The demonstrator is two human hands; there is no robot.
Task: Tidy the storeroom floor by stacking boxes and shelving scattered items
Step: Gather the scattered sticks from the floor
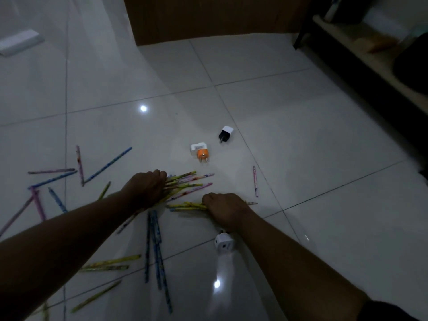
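Landmark: the orange plug point(203, 155) on the tiled floor point(301, 126) is taken as the reference for every place below.
Left hand: the left hand point(148, 187) is found just nearer than the orange plug and to its left. Its fingers are curled round a pencil bundle point(190, 181), whose tips fan out to the right.
Right hand: the right hand point(225, 208) is seen nearer than the orange plug, slightly right. Its fingers are curled down over a few yellow pencils point(185, 206) lying on the tiles, which appear to be gripped.
Done: only a part of the pencils is judged gathered. Nothing is seen shelved.
Left to do: blue pencils point(155, 246) lie nearer and left, scattered pencils point(55, 177) well to the left, and a pink pencil point(255, 181) just right. A black plug point(225, 134) lies just beyond and a white plug point(223, 244) nearer, beside the right forearm. A white box point(19, 42) lies far beyond and left.
Edges: a wooden cabinet point(208, 17) stands well beyond, and a shelf unit point(370, 59) well to the right.
Open room: bare tile is offered beyond and to the right of the orange plug, so a clear path toward the shelf unit is judged available.
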